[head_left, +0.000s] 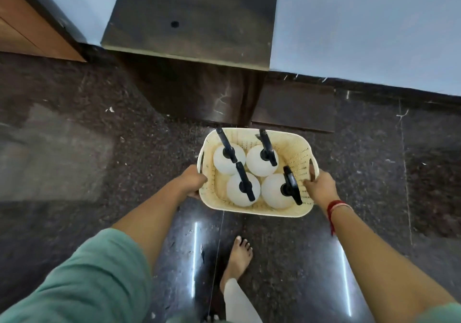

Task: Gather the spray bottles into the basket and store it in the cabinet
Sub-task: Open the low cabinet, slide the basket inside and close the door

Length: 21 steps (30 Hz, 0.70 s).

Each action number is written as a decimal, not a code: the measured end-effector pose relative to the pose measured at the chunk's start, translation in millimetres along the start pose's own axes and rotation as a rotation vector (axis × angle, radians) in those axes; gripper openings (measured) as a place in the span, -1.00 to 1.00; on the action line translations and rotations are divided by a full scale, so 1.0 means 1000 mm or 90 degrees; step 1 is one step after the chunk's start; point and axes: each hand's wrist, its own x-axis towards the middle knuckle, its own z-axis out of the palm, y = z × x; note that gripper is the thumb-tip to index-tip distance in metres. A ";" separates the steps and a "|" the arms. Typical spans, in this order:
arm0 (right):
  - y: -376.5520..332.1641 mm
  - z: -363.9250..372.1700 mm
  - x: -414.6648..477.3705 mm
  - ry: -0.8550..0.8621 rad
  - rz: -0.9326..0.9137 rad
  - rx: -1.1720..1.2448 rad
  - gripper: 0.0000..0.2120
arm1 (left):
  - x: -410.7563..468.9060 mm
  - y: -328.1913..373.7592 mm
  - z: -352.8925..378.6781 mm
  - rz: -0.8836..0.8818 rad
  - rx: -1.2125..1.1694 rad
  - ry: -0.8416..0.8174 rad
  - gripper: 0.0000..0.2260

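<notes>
A cream perforated plastic basket (296, 145) is held above the dark floor, in the middle of the view. Several white spray bottles (257, 165) with black trigger heads stand upright inside it, filling its left and middle. My left hand (193, 180) grips the basket's left handle and my right hand (320, 185) grips the right handle. A dark wooden cabinet (192, 18) stands against the wall just beyond the basket; I see its top from above, and its door (293, 107) seems swung open at the lower right.
Polished dark granite floor (99, 148) spreads all around. A bare foot (238, 255) steps forward below the basket. A pale blue wall (361, 23) runs behind the cabinet. A brown wooden door or panel (27, 28) stands at the far left.
</notes>
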 end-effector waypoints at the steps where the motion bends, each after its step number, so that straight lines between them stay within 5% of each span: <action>1: -0.005 -0.002 0.015 0.008 -0.002 0.002 -0.80 | 0.011 0.009 -0.002 0.006 -0.001 0.002 -0.77; 9: -0.010 0.002 0.094 0.039 0.033 0.048 -0.89 | 0.093 0.060 -0.010 0.039 0.024 -0.026 -0.75; 19: 0.012 -0.003 0.079 0.011 0.151 0.249 -0.72 | 0.114 0.114 -0.012 0.025 0.108 -0.122 -0.88; 21: 0.021 -0.009 0.068 0.023 0.169 0.279 -0.72 | 0.107 0.134 -0.011 0.041 0.121 -0.109 -0.70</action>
